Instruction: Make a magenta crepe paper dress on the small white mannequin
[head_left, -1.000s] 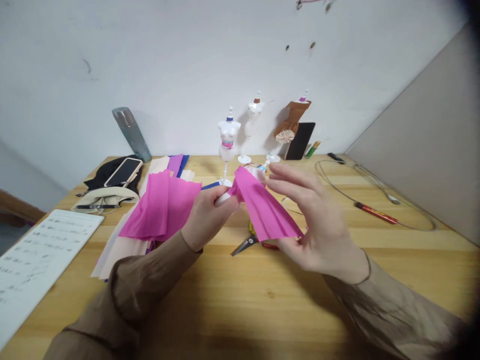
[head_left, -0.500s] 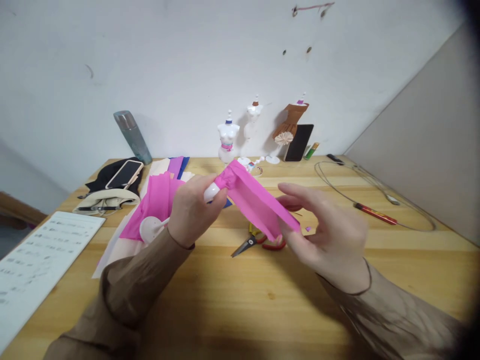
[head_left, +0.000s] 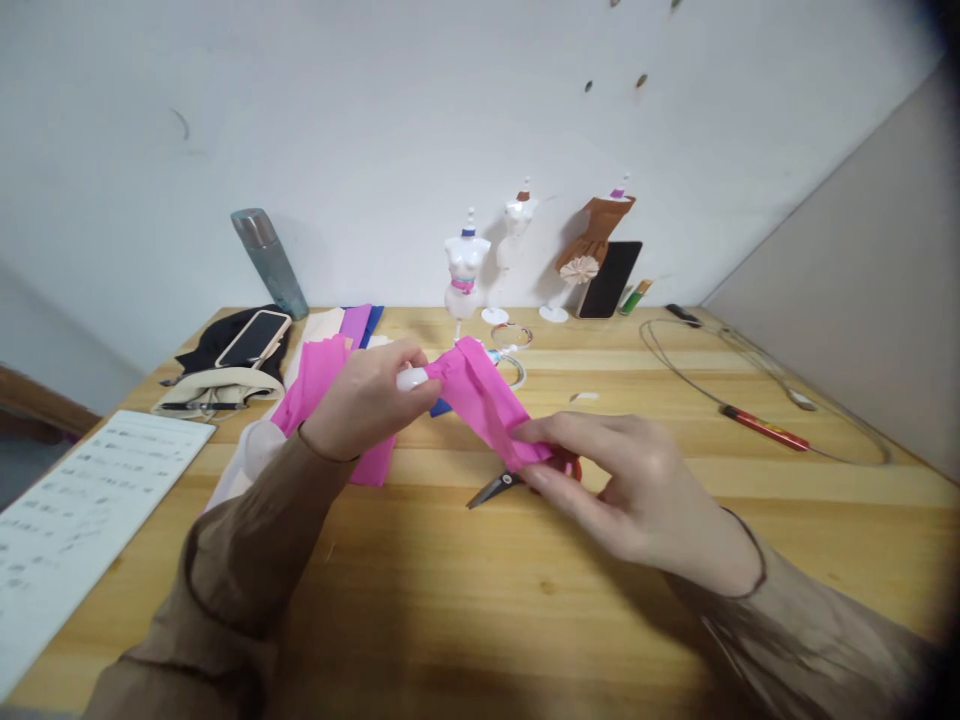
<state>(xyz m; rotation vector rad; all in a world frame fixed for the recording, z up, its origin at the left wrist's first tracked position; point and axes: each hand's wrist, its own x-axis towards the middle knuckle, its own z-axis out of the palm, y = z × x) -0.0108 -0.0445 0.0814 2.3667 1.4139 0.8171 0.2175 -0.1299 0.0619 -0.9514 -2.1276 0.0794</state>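
Observation:
My left hand (head_left: pixel 367 400) is closed around a small white dress-form mannequin (head_left: pixel 412 378), held on its side; most of its body is hidden by the fingers. Its round white base (head_left: pixel 262 447) shows behind the left wrist. A pink strip (head_left: pixel 484 400), cloth or crepe paper, is gathered at the mannequin and slopes down to the right. Its far end is pinched between thumb and fingers of my right hand (head_left: pixel 630 490). Beneath that end lie scissors (head_left: pixel 493 489), their handles partly covered. More pink material (head_left: pixel 319 375) lies under the left forearm.
Several dressed mini mannequins (head_left: pixel 466 268) stand at the wall, beside a dark tablet (head_left: pixel 611 280). A bottle (head_left: pixel 271 265), a phone (head_left: pixel 255 340) and a written sheet (head_left: pixel 105 490) are on the left. A cable (head_left: pixel 652 350) and a red stick (head_left: pixel 765 428) lie right.
The right hand has closed its fingers on the strip's end, which has narrowed and folded. The left hand with the mannequin has shifted slightly left, and the view has moved a little.

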